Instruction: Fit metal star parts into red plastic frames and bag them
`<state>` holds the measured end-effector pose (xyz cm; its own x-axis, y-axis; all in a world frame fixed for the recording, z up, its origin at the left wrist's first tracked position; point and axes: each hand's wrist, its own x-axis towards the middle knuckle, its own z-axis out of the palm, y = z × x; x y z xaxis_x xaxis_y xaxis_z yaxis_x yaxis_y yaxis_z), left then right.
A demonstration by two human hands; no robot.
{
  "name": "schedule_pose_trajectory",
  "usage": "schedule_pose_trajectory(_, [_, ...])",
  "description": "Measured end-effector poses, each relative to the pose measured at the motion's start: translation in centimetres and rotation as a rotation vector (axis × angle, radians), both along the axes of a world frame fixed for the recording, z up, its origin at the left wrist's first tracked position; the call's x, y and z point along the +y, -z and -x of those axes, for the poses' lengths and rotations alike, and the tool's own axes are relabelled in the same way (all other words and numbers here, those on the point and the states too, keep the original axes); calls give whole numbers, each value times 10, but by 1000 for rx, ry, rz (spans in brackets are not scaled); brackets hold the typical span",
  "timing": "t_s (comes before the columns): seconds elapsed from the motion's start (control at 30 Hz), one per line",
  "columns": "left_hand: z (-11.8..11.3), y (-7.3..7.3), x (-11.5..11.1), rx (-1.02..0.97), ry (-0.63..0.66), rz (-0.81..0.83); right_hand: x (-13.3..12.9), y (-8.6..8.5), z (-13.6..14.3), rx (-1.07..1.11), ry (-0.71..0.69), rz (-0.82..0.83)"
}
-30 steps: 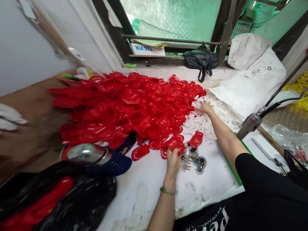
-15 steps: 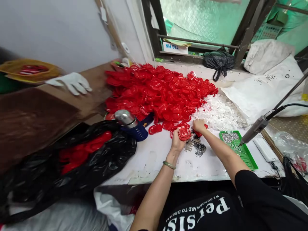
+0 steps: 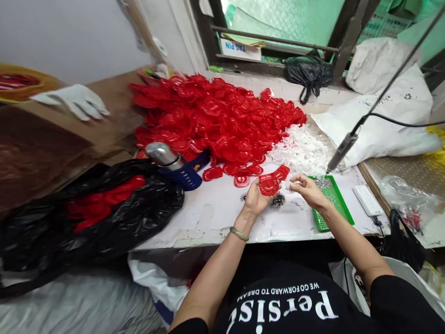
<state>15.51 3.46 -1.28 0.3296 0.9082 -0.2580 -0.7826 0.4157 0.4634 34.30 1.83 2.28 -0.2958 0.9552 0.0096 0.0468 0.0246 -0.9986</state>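
My left hand holds a red plastic piece over the white work surface. Another red piece is right beside it, between my hands. My right hand is just right of these, its thumb and fingers pinched together on something too small to make out. Black spiky discs lie beneath and right of my left hand. White spiky discs are heaped behind my right hand. A large pile of red pieces fills the back of the surface.
A green tray with small metal parts sits at the right, under a hanging electric screwdriver. At the left stand a steel-topped blue flask and a black bag with red pieces. A white glove lies farther left.
My right hand has moved right, away from the black discs, towards the green tray. A red piece it was at now sits beside the one in my left hand. The view has shifted.
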Motion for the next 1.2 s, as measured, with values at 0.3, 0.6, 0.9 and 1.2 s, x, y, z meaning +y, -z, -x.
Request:
schedule_pose_trajectory(0.3, [-49,-3,-15,20,70,-51,-1,9,-11,-663,154,-612])
schedule_pose_trajectory(0.6, [-62,-7,-21,13,80,-149,2,26,-15,-604,333,-580])
schedule_pose_trajectory(0.9, [-72,-10,-21,44,-34,-113,0,19,-12,-608,357,-571])
schedule_pose_trajectory(1.2, [-66,4,-37,207,-89,-255,-12,41,2,-462,534,-475])
